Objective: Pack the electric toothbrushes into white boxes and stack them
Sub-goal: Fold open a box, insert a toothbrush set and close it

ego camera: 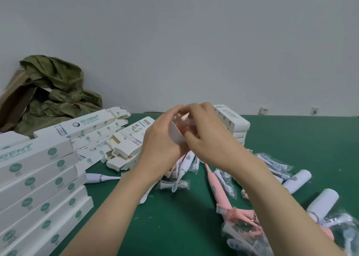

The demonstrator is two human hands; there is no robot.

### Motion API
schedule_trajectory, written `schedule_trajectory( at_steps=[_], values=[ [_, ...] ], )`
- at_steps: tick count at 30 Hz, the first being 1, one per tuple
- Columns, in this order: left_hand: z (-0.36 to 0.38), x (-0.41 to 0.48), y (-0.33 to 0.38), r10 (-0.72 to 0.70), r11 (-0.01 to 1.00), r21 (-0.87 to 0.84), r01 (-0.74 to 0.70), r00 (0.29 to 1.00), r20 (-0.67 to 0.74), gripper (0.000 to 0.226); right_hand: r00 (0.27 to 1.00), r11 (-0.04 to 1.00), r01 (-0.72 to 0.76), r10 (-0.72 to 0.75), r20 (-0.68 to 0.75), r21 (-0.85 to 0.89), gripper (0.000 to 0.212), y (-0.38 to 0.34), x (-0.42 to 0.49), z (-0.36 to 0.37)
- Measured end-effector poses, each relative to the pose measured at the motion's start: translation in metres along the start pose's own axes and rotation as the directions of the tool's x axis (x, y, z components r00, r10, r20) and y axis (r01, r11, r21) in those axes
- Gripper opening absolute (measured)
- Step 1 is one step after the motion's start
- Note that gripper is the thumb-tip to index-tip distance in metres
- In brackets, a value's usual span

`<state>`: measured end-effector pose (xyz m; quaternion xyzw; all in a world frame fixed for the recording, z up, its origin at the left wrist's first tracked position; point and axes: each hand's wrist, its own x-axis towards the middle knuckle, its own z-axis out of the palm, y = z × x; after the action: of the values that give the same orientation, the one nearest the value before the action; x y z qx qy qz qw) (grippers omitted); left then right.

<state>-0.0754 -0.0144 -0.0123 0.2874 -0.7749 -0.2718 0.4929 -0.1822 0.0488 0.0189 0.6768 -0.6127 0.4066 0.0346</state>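
Note:
My left hand (162, 137) grips a white box (175, 132) held up over the middle of the table, its open end toward me with something pink showing inside. My right hand (206, 131) has its fingers curled at that open end, pinching the flap area. Below the hands lie loose pink toothbrushes (219, 193) and white toothbrushes (187, 161) with bagged brush heads (175, 185). A stack of closed white boxes (232, 122) stands just behind my right hand.
A tall stack of printed white boxes (38, 182) fills the left edge. Several unfolded open boxes (108, 137) lie behind it. A green bag (56, 92) sits at the back left. White toothbrush handles (297, 181) and more bagged heads (242, 234) crowd the green table (174, 226) at right.

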Motion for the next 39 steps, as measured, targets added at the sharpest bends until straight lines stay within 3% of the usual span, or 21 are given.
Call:
schedule_trajectory(
  at_steps=[4, 6, 9, 11, 14, 17, 21, 22, 24, 26, 27, 28, 30, 33, 36, 39],
  values=[
    [0.000, -0.001, 0.003, 0.007, 1.000, 0.017, -0.006, 1.000, -0.031, 0.072, 0.966, 0.979, 0.011, 0.042, -0.255, 0.202, 0.026, 0.000, 0.004, 0.000],
    [0.000, -0.001, 0.003, 0.005, 1.000, 0.009, -0.005, 1.000, -0.029, 0.071, 0.951, 0.980, 0.026, 0.036, -0.306, 0.196, 0.029, 0.004, 0.005, 0.003],
    [0.001, -0.001, 0.004, 0.025, 1.000, 0.006, -0.025, 1.000, -0.007, 0.068, 0.931, 0.995, 0.066, -0.034, -0.365, 0.076, 0.017, 0.009, 0.005, 0.011],
    [0.002, 0.000, 0.003, 0.024, 1.000, 0.012, -0.024, 1.000, -0.018, 0.068, 0.947, 0.998, 0.066, -0.071, -0.313, -0.026, 0.009, 0.011, 0.005, 0.015],
    [0.000, 0.001, -0.001, 0.010, 1.000, 0.020, -0.010, 1.000, -0.019, 0.070, 0.985, 0.994, 0.049, -0.064, -0.162, -0.098, 0.017, 0.012, 0.005, 0.016],
    [-0.001, 0.001, -0.002, 0.021, 1.000, 0.015, -0.021, 1.000, -0.002, 0.073, 0.985, 0.994, 0.028, -0.046, -0.168, -0.103, 0.019, 0.008, 0.004, 0.011],
    [0.001, 0.000, -0.001, 0.017, 1.000, 0.010, -0.017, 1.000, 0.025, 0.074, 0.998, 0.975, 0.059, -0.064, -0.016, -0.212, 0.029, 0.006, 0.000, 0.010],
    [0.001, 0.000, -0.001, 0.018, 1.000, 0.009, -0.018, 1.000, 0.025, 0.073, 0.998, 0.973, 0.047, -0.057, -0.037, -0.225, 0.031, 0.006, 0.000, 0.011],
    [0.001, -0.001, 0.000, 0.036, 0.999, 0.003, -0.036, 0.999, 0.009, 0.071, 0.974, 0.987, -0.017, -0.019, -0.225, -0.157, 0.030, 0.004, 0.000, 0.013],
    [0.000, 0.000, 0.001, 0.073, 0.997, 0.006, -0.072, 0.997, -0.011, 0.070, 0.886, 0.994, -0.071, 0.025, -0.464, -0.083, 0.025, 0.002, 0.001, 0.009],
    [-0.002, 0.000, 0.002, 0.084, 0.996, 0.006, -0.084, 0.996, -0.020, 0.071, 0.854, 0.992, -0.096, 0.043, -0.518, -0.077, 0.023, 0.003, 0.002, 0.005],
    [-0.003, 0.000, 0.002, 0.086, 0.996, 0.003, -0.086, 0.996, -0.027, 0.072, 0.853, 0.990, -0.129, 0.082, -0.515, -0.058, 0.024, 0.006, 0.002, 0.001],
    [-0.006, 0.002, 0.001, 0.087, 0.996, 0.005, -0.087, 0.996, -0.022, 0.075, 0.896, 0.973, -0.212, 0.231, -0.380, 0.092, 0.022, 0.010, 0.003, -0.006],
    [-0.010, 0.003, -0.002, 0.116, 0.992, 0.032, -0.120, 0.988, 0.104, 0.090, 0.905, 0.882, -0.277, 0.373, -0.204, 0.381, 0.023, 0.007, 0.003, -0.011],
    [-0.009, 0.004, -0.005, 0.130, 0.987, 0.074, -0.143, 0.978, 0.161, 0.103, 0.908, 0.866, -0.246, 0.362, -0.209, 0.435, 0.022, 0.004, 0.003, -0.013],
    [-0.003, 0.001, -0.004, 0.095, 0.994, -0.062, -0.092, 0.994, 0.046, 0.082, 0.910, 0.840, -0.221, 0.360, -0.204, 0.496, 0.020, 0.002, 0.002, -0.014]
  ],
)
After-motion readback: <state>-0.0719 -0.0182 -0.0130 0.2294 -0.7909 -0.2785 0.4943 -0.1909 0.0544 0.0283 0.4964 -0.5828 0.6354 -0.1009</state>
